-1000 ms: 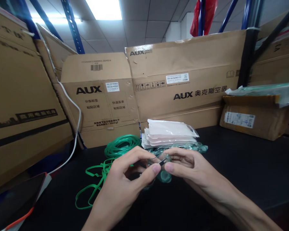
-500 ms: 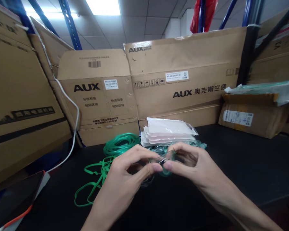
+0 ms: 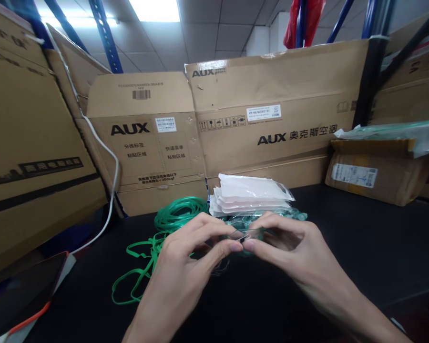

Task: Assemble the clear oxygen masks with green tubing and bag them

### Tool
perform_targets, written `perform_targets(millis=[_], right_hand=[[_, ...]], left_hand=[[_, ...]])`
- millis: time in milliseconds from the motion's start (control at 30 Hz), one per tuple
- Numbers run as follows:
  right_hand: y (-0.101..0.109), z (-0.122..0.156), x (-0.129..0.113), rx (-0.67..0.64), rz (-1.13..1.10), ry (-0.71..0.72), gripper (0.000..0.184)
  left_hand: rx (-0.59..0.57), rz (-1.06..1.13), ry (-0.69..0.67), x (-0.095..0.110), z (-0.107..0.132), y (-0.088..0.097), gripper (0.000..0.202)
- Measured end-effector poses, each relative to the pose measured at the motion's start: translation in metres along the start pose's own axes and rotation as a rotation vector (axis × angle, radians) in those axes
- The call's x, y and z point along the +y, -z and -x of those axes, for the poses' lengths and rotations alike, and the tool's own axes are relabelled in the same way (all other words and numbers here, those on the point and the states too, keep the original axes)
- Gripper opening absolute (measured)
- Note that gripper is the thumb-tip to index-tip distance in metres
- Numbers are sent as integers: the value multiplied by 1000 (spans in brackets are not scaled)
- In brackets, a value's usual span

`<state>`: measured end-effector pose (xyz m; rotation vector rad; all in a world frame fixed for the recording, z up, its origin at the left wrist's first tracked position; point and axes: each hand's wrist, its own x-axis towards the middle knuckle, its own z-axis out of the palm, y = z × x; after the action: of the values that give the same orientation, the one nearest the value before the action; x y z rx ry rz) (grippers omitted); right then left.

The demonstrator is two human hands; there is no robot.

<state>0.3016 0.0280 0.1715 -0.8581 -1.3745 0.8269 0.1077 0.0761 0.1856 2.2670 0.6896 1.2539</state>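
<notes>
My left hand (image 3: 191, 259) and my right hand (image 3: 289, 243) meet above the black table, thumbs and fingertips nearly touching. Pinched between them is a clear greenish plastic piece (image 3: 240, 234) with a thin shiny edge or strip; most of it is hidden by my fingers, so its kind cannot be made out. Both hands are closed on it. Just behind lie more clear green plastic pieces (image 3: 286, 214). A coil of green tubing (image 3: 180, 212) rests beyond my left hand, and loose green elastic straps (image 3: 139, 274) lie to its left, partly covered by it.
A stack of white packets (image 3: 252, 193) stands behind my hands. Large cardboard boxes (image 3: 279, 95) wall off the back. On the right sits a small carton (image 3: 372, 166) with a plastic package on top. A phone (image 3: 28, 290) and a white cable (image 3: 110, 190) are at left.
The plastic piece has tilted between my fingers, and its lower green part shows less below my thumbs. My right hand has shifted slightly. The things on the table stay in place.
</notes>
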Motion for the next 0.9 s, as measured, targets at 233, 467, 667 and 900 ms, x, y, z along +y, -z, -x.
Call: perform_targets(millis=[233, 467, 667, 900], right_hand=[[9, -2, 2, -109, -41, 5, 9], [14, -6, 4, -262, -208, -45, 6], [16, -4, 2, -310, -240, -61, 9], [15, -5, 13, -357, -352, -7, 8]], left_hand=[[-7, -20, -58, 4, 1, 2, 12], [17, -75, -210, 11, 0, 0, 17], [-12, -83, -280, 13, 1, 0, 16], [-104, 18, -245, 9, 1, 3, 7]])
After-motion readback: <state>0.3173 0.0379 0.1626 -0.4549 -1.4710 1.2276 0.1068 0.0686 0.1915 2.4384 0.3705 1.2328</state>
